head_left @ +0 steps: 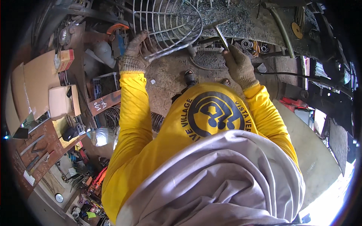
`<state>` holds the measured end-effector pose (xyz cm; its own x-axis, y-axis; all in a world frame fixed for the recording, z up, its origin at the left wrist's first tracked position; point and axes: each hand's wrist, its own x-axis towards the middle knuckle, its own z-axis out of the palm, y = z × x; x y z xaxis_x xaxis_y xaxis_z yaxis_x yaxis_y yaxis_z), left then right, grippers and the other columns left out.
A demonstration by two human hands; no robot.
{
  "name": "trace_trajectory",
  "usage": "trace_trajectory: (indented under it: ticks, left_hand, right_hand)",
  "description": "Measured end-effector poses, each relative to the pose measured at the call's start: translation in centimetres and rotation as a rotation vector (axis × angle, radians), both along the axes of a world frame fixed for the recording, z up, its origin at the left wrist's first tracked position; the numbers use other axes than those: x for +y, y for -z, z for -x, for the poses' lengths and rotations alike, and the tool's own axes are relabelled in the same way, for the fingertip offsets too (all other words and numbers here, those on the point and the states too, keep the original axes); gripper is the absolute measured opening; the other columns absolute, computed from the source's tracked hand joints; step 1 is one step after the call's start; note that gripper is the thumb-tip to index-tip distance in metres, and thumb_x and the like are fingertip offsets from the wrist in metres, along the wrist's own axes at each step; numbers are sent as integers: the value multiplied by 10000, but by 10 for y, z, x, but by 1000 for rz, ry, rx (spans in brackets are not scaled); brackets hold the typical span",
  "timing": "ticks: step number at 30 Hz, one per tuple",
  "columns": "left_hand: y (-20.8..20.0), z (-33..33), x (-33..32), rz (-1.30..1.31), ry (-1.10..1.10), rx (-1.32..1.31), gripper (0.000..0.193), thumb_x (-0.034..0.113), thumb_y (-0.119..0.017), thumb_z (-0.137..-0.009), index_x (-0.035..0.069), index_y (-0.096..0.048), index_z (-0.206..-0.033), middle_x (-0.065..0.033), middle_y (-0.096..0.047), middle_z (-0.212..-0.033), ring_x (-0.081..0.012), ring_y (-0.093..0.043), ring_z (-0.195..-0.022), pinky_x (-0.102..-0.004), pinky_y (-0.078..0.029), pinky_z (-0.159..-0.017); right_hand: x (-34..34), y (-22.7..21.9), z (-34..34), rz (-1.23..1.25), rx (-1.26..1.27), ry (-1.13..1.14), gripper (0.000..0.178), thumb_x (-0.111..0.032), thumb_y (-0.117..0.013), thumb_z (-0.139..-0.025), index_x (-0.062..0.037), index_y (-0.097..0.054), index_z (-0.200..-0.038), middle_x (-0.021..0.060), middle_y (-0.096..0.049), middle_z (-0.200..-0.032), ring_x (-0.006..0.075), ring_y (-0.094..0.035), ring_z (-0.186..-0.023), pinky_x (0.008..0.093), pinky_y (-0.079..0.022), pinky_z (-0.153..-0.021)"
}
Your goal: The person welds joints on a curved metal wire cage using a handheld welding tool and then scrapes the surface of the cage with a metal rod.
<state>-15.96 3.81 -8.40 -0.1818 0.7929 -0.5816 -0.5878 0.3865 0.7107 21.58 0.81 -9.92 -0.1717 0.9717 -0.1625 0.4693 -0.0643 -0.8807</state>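
A wire-frame basket [169, 51] of bent metal rods, rounded at one side, rests tilted at the near edge of the workbench [249, 22]. My left hand [134, 51], in a knit work glove, is closed round the rods at its left end. To the right, my gloved right hand [240, 64] grips the handle of a chipping hammer [221, 35]. The hammer's narrow, pointed head is raised beside the basket's right rim, with a small gap between them in this view. Part of the basket runs past the upper edge of the picture.
Dark debris covers the bench top. An orange-handled tool [117, 28] lies left of my left hand. Cardboard boxes [36, 84] and a brown board with tools [36, 150] stand farther left. A cable [290, 75] runs right from my right wrist. A large flat panel [320, 162] leans at lower right.
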Motion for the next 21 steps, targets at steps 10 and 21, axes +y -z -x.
trace_trajectory:
  ticks: [10,21]
  left_hand:
    - [3,-28,-22,-247,66,145,389,70,-692,-884,16,-640,-1266,-110,-694,-1119,-216,-684,-980,-336,-549,-891]
    - [-46,-76,-25,-678,63,956,454,125,-656,-944,21,-554,-1374,-121,-654,-1279,-194,-652,-1108,-317,-518,-942]
  right_hand:
    - [-35,1,-27,65,60,211,332,-246,-584,-992,-18,-634,-1227,152,-656,-799,200,-625,-707,337,-509,-682]
    - [-58,11,-26,5,92,175,258,-203,-556,-1023,-1,-641,-1159,-9,-557,-681,58,-505,-574,259,-421,-528]
